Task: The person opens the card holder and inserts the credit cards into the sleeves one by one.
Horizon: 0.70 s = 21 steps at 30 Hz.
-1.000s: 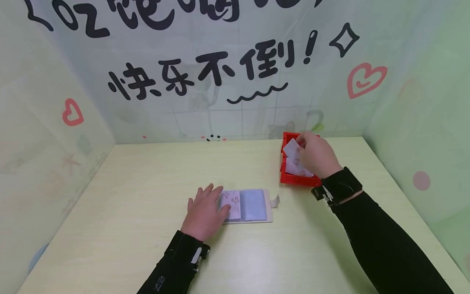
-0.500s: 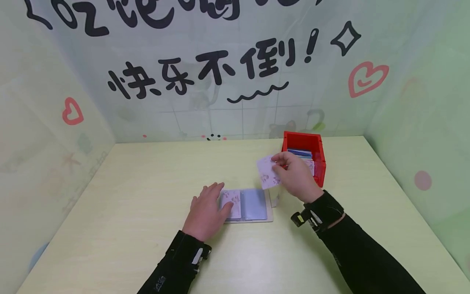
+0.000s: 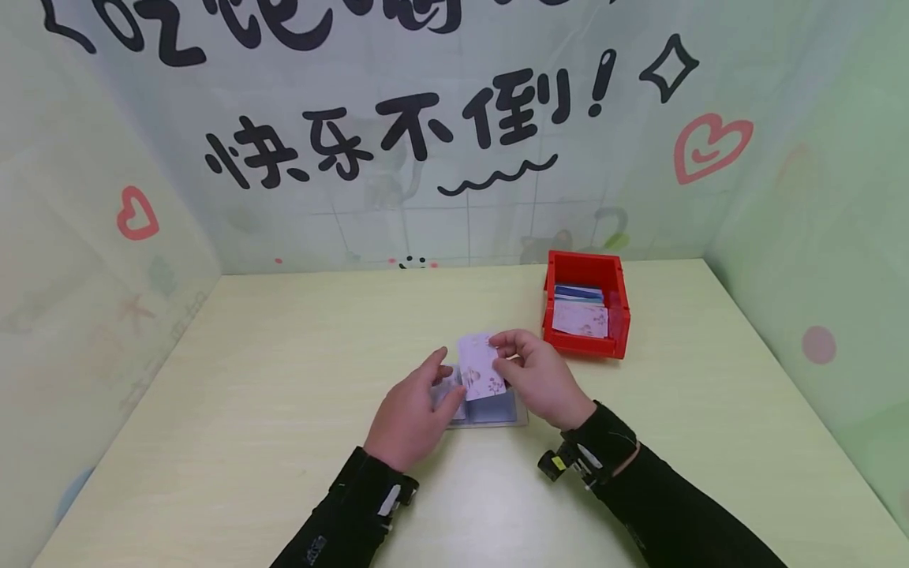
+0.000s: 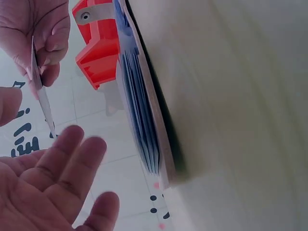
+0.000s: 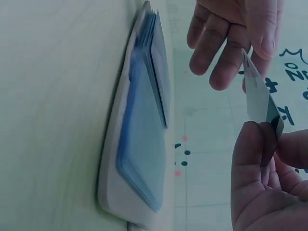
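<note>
An open card holder point(image 3: 490, 412) point(image 4: 144, 101) point(image 5: 139, 144) with clear blue sleeves lies flat on the pale table point(image 3: 284, 379). My right hand point(image 3: 536, 377) point(image 5: 262, 168) pinches a pale floral card point(image 3: 480, 366) point(image 5: 260, 98) just above the holder. My left hand point(image 3: 412, 410) point(image 4: 53, 187) hovers over the holder's left page, fingers spread and relaxed, its thumb close to the card's left edge. In the left wrist view the card point(image 4: 42, 96) shows edge-on between the two hands.
A red bin point(image 3: 585, 315) point(image 4: 98, 43) with more cards inside stands at the back right of the table. Printed walls close in the table at the back and both sides.
My right hand brought the card from the red bin leftward and down to just above the holder. My left hand lifted off the left page and opened toward the card.
</note>
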Tool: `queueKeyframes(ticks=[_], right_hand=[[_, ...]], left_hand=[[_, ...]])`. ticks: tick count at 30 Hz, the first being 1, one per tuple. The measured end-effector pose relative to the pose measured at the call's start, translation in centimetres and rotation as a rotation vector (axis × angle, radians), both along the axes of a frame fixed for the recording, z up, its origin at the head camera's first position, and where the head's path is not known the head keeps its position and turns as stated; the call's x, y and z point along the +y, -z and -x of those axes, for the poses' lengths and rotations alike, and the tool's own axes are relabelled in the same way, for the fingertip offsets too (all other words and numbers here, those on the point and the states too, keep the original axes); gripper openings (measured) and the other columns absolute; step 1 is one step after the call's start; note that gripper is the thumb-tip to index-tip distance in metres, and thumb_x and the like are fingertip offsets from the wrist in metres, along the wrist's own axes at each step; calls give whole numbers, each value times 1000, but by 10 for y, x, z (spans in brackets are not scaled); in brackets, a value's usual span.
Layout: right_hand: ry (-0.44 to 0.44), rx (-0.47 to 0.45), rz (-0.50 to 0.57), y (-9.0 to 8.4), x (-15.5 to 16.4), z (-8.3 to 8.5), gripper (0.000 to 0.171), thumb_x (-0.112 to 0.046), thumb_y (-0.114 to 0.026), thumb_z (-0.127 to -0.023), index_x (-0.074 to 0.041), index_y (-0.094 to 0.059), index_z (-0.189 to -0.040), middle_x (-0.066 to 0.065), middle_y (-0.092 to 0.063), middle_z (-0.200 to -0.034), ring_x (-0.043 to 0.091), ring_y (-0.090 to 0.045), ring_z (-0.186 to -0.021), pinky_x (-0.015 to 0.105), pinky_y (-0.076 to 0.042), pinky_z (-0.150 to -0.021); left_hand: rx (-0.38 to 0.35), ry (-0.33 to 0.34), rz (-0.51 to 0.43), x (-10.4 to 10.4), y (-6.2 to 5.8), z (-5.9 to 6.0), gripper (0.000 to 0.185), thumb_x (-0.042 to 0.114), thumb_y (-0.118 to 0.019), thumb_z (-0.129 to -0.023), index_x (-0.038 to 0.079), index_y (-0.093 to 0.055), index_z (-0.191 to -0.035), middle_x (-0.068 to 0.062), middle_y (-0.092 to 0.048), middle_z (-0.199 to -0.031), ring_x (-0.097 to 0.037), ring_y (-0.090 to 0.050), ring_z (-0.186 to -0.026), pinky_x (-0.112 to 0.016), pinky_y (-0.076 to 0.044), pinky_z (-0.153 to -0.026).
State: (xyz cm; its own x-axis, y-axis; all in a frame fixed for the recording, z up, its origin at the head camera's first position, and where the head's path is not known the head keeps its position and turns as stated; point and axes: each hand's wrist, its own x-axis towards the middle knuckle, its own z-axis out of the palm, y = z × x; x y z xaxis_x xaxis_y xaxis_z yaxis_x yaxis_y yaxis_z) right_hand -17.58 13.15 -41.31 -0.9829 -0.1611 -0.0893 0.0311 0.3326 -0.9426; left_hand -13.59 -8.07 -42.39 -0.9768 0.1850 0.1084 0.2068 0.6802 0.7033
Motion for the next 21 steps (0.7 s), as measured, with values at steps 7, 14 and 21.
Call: queueKeyframes(ticks=[7, 14, 21], right_hand=[[-40, 19, 17, 5, -6, -8, 31, -7, -67, -102, -11, -65, -133, 10, -65, -115, 25, -62, -101, 22, -58, -82], [-64, 72, -45, 9, -3, -10, 37, -8, -68, -101, -11, -65, -138, 7, -68, -117, 21, -67, -101, 29, -62, -89], [-42, 164, -237, 9, 13, -9, 37, -11, -68, -102, -7, -66, -138, 9, -71, -128, 27, -66, -113, 47, -59, -101]], left_hand=[[-9, 43, -58, 4, 1, -1, 60, 24, -69, -103, 7, -48, -157, 2, -71, -106, -16, -72, -101, -30, -60, -81], [-7, 28, -141, 3, 3, 1, 53, 17, -67, -103, 9, -53, -154, 2, -64, -95, -12, -60, -79, -22, -49, -66], [-45, -46, -156, 1, 5, 6, 53, 14, -66, -103, 11, -53, -154, -1, -63, -95, -12, -54, -72, -22, -44, -60]])
